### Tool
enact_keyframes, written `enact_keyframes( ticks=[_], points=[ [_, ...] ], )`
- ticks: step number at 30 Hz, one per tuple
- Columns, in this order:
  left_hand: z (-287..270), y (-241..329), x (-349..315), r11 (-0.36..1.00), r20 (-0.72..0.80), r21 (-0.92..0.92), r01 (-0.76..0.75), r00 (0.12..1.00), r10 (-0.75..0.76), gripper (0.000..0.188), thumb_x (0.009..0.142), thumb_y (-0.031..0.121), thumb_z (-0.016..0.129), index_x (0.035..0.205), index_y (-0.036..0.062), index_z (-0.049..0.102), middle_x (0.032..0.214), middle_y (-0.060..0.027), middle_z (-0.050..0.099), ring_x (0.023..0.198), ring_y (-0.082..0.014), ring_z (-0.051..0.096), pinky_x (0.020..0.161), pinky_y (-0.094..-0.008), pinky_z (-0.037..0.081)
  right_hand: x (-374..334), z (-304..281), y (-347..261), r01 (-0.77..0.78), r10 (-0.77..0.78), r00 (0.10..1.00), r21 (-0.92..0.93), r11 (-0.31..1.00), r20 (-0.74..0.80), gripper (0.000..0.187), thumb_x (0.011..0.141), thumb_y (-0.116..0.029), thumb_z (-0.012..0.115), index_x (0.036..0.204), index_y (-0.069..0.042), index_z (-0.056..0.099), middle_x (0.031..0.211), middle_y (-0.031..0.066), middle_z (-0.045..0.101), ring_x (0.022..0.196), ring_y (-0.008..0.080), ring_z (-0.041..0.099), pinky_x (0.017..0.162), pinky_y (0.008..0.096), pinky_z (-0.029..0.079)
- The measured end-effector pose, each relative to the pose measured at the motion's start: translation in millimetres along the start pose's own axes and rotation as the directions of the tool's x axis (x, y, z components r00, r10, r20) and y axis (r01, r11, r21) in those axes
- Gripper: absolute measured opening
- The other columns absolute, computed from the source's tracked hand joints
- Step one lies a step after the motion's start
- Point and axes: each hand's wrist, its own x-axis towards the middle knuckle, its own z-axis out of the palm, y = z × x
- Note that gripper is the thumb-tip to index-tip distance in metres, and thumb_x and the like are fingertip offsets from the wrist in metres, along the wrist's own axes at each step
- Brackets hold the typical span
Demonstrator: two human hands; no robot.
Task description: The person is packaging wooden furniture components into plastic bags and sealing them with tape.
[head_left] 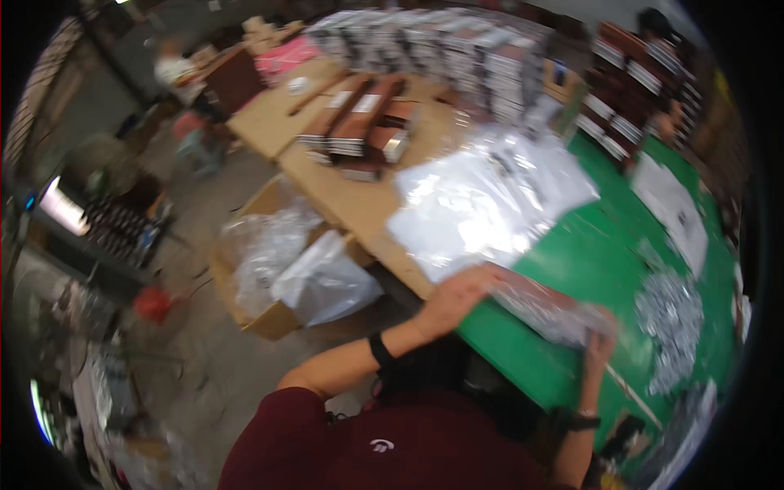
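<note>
A long reddish-brown piece in a clear plastic bag (539,309) lies slantwise at the near edge of the green tabletop. My left hand (461,298) is closed on its left end, the fingers bent over the end and partly blurred. At the other end my right hand (602,339) grips the loose, wrinkled plastic. A stack of flat clear plastic bags (482,204), shiny with glare, lies just beyond my left hand. To the right of my right hand is a heap of small silvery-grey packets (670,322).
Several long brown boxes with white labels (359,118) lie on the brown board (343,192). Tall stacks of packed goods (506,77) line the back. A cardboard box of plastic (269,314) stands at the left. Another person's hand (668,122) is beside the brown stack (621,90).
</note>
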Motion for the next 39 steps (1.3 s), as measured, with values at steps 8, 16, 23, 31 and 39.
enact_keyframes(
  ticks=[8,16,23,31,39],
  points=[
    [20,-17,76,0.928,-0.213,-0.202,0.313,0.911,-0.354,0.029,0.100,0.024,0.048,0.087,0.0030,0.064,0.071,-0.0085,0.063,0.069,-0.0223,0.063,0.069,-0.0377,0.050,5,31,-52,0.021,-0.021,0.997,-0.001,1.000,-0.072,0.027,0.085,-0.007,0.060,0.111,-0.001,0.066,0.117,0.0142,0.066,0.113,0.0334,0.057,0.103,0.0416,0.042],
    [35,-55,79,0.848,-0.309,0.494,0.192,0.951,-0.035,0.028,0.100,0.025,0.044,0.088,0.0074,0.062,0.066,-0.0118,0.064,0.064,-0.0341,0.064,0.062,-0.0461,0.047,1,36,-60,0.010,-0.021,0.989,-0.075,0.997,-0.144,0.023,0.085,-0.003,0.060,0.107,-0.002,0.066,0.113,0.0096,0.069,0.111,0.0304,0.058,0.100,0.0396,0.045],
    [28,-44,88,0.835,-0.224,0.474,0.279,0.955,-0.192,0.027,0.098,0.023,0.047,0.094,0.0064,0.067,0.066,-0.0095,0.064,0.064,-0.0260,0.064,0.062,-0.0393,0.047,-7,42,-65,-0.020,0.029,0.987,0.059,0.998,-0.159,0.027,0.082,0.001,0.060,0.108,-0.003,0.068,0.114,0.0105,0.068,0.112,0.0296,0.059,0.099,0.0368,0.047],
    [39,25,75,0.670,-0.124,0.727,-0.154,0.929,0.348,0.054,0.091,0.015,0.053,0.145,0.0089,0.047,0.144,-0.0157,0.050,0.132,-0.0320,0.047,0.113,-0.0502,0.024,-7,35,-60,-0.081,0.075,0.984,-0.029,0.996,-0.161,0.035,0.082,0.004,0.060,0.115,-0.003,0.066,0.117,0.0132,0.064,0.113,0.0283,0.059,0.100,0.0371,0.046],
    [102,18,50,0.653,0.361,0.612,-0.445,0.893,0.270,0.078,0.082,0.031,0.073,0.150,0.0086,0.040,0.151,-0.0132,0.043,0.142,-0.0352,0.037,0.118,-0.0579,0.016,7,46,-68,-0.156,0.188,0.961,0.164,0.974,-0.202,0.023,0.086,-0.004,0.065,0.108,-0.004,0.071,0.109,0.0105,0.069,0.108,0.0249,0.059,0.093,0.0329,0.047]
  ],
)
